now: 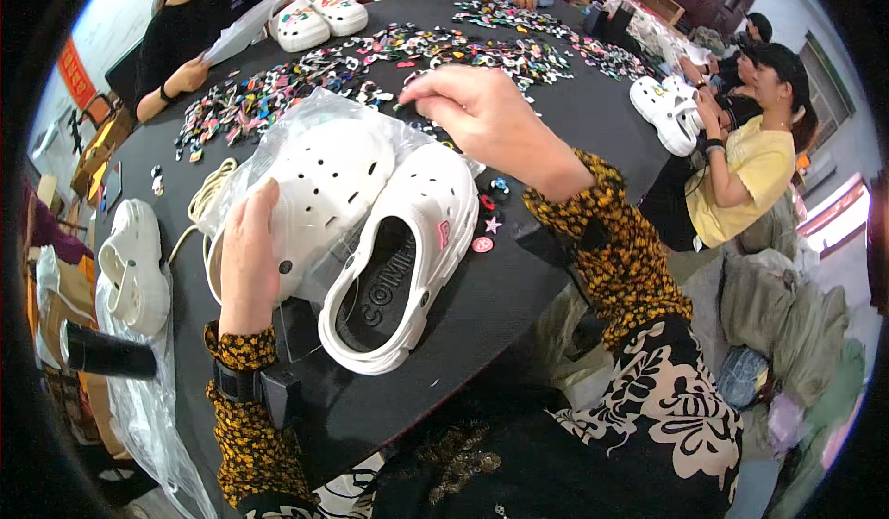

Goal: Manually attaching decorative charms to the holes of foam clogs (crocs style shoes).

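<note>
Two white clogs lie in front of me on the black table. The left clog point(319, 172) sits inside a clear plastic bag point(296, 130). My left hand point(248, 264) grips its side through the film. The right clog point(421, 190) shows a black insole and a pink charm fixed on its side. Above the toes, my right hand point(491, 121) is closed in a pinch over the edge of the charm pile point(343, 65); what its fingertips hold, if anything, is too small to name. Beside the right clog lie a pink star charm point(493, 225) and a round pink charm point(482, 245).
Another pair of white clogs point(139, 264) stands at the left, by a black cylinder point(109, 350) and a cream cord point(208, 195). Further white clogs are at the far side point(301, 25) and right point(667, 116). Several people work around the table.
</note>
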{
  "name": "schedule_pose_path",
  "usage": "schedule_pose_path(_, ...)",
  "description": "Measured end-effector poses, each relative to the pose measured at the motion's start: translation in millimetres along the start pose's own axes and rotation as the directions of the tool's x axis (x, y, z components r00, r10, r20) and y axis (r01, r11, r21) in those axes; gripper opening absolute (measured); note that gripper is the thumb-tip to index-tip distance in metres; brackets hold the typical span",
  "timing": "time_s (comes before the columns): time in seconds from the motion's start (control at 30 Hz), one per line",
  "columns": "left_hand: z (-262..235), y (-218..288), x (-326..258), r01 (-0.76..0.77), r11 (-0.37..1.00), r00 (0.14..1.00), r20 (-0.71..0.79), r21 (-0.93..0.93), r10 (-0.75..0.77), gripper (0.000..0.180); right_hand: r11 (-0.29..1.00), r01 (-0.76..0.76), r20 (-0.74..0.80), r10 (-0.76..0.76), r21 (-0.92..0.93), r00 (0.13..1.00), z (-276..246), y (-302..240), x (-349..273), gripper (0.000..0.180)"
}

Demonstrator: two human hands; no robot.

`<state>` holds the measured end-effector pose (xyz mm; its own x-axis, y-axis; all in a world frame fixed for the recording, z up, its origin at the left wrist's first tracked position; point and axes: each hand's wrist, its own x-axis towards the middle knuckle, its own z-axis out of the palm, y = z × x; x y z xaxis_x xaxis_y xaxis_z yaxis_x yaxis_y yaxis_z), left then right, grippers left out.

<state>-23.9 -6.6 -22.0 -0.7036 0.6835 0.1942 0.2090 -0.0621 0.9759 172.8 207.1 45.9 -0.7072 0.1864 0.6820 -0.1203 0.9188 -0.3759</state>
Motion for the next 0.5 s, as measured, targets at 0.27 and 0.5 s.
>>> schedule_pose_path(0.27, 29.1, 7.5, -5.3, -0.174, 0.942, 0.980, 0.147, 0.288, 0.136, 0.024, 0.730, -0.462, -0.046, 0.557, 0.503, 0.829, 1.2, 18.9, -73.6, 0.016)
schedule_pose_path(0.5, 28.3, 13.1, -3.2, -0.120, 0.975, 0.979, 0.182, 0.187, 0.086, 0.024, 0.703, -0.357, -0.290, 0.623, 0.615, 0.727, 19.0, 22.8, -112.1, 0.015)
